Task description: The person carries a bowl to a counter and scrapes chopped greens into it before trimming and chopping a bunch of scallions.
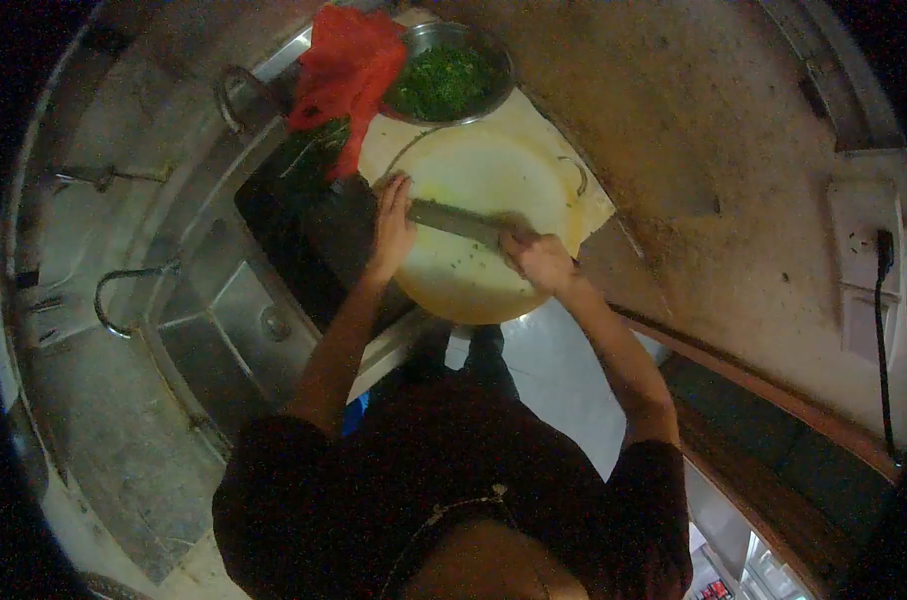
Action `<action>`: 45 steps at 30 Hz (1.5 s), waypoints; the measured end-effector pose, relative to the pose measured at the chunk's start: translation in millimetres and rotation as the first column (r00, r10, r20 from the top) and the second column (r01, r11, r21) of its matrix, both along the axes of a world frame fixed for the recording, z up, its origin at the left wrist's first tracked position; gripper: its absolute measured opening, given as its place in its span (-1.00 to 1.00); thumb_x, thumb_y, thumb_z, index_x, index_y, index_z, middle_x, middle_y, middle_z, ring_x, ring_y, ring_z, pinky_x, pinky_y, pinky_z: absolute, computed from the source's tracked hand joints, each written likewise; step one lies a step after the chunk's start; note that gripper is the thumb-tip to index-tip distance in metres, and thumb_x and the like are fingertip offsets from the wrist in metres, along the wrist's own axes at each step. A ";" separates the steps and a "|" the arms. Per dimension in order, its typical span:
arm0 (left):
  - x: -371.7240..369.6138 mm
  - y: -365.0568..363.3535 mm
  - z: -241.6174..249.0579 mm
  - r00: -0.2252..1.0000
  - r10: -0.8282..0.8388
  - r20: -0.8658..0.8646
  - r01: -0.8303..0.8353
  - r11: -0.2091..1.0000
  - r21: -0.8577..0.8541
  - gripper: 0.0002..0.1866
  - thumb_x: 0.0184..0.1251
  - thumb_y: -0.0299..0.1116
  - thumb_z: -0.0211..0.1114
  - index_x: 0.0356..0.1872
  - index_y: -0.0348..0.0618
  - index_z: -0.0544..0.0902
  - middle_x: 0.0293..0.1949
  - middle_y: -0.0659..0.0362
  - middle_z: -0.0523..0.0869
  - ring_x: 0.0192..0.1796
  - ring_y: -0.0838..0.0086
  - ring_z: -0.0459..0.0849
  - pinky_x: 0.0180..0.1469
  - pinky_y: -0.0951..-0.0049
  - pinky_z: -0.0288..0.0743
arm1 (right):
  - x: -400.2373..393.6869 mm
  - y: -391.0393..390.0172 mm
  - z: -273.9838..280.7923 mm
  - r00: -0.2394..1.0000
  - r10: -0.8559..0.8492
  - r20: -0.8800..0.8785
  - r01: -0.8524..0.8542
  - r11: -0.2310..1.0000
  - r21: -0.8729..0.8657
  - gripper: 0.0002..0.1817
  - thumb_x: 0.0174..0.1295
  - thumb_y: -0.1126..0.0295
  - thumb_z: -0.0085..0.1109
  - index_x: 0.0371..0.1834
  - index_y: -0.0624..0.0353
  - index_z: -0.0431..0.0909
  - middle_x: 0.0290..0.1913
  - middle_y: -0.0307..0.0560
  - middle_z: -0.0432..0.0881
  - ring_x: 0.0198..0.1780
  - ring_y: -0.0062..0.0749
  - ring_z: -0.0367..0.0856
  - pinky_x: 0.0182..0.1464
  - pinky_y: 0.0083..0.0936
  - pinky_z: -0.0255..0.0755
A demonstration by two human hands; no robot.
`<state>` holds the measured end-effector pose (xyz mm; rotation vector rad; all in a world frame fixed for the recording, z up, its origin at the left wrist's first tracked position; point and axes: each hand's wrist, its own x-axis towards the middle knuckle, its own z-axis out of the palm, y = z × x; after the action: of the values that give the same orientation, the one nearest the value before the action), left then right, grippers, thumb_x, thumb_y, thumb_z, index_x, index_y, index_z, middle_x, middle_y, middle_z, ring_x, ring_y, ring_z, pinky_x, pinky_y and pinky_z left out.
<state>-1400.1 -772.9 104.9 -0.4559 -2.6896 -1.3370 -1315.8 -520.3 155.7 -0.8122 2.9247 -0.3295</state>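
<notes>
My right hand (543,262) is closed around the handle of a kitchen knife (458,220). The knife lies across a round, pale cutting board (473,285), its blade running toward the left. At the blade's far end is my left hand (393,225), fingers stretched out and side by side, right at the board's left part. Small green bits are scattered on the board below the blade. Behind the board stands a metal bowl (510,75) holding chopped greens (443,85).
A red plastic bag (345,75) sits left of the bowl, with dark greenery under it. To the left are a steel sink (233,330) and a curved faucet (103,300). A brownish wall (663,130) with a socket (861,245) rises on the right.
</notes>
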 end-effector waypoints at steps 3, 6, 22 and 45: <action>5.5 5.2 9.8 0.987 -0.077 -0.141 0.044 0.974 -0.222 -0.60 0.14 -0.50 -0.01 0.06 -0.27 0.32 0.12 -0.02 0.30 0.21 0.14 0.20 0.24 0.33 0.06 | 31.2 7.1 4.9 0.973 -0.229 0.011 0.229 0.968 -0.102 -0.73 0.03 0.34 0.04 -0.19 0.20 0.47 -0.43 0.03 0.53 -0.45 -0.22 0.56 -0.41 -0.39 0.44; 4.6 21.3 1.7 0.967 -0.212 -0.144 0.158 0.935 -0.319 -0.60 0.14 -0.50 -0.01 0.06 -0.26 0.32 0.14 -0.01 0.29 0.20 0.14 0.22 0.25 0.32 0.05 | 76.4 26.8 14.7 0.704 -0.587 0.401 0.711 0.573 -0.408 -0.80 0.08 0.31 0.01 -0.34 0.21 0.48 -0.58 -0.08 0.48 -0.56 -0.37 0.50 -0.52 -0.47 0.39; 12.0 21.2 8.3 0.983 -0.166 -0.080 0.128 0.926 -0.354 -0.50 0.26 -0.25 -0.08 0.14 -0.37 0.20 0.22 -0.06 0.14 0.29 0.14 0.05 0.28 0.31 -0.04 | 78.2 -76.4 -23.9 0.506 -0.321 0.801 0.789 -0.202 -0.580 -0.79 0.16 0.34 -0.14 -0.29 0.27 0.36 -0.63 -0.19 0.39 -0.66 -0.58 0.35 -0.68 -0.62 0.29; -184.6 110.5 99.9 0.825 0.229 -0.517 -0.191 0.973 0.127 -0.85 0.13 -0.41 0.05 -0.35 -0.22 0.54 -0.34 0.05 0.56 -0.21 0.18 0.48 -0.14 0.29 0.33 | 21.6 -53.6 83.4 0.721 -0.585 0.372 0.660 0.414 -0.627 -0.78 0.19 0.27 -0.05 -0.46 0.19 0.38 -0.70 -0.20 0.37 -0.69 -0.48 0.32 -0.63 -0.55 0.23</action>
<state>-1584.7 -662.5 204.8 -0.4277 -2.1566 -1.0468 -1294.2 -573.9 239.1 0.3907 2.8054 -1.6268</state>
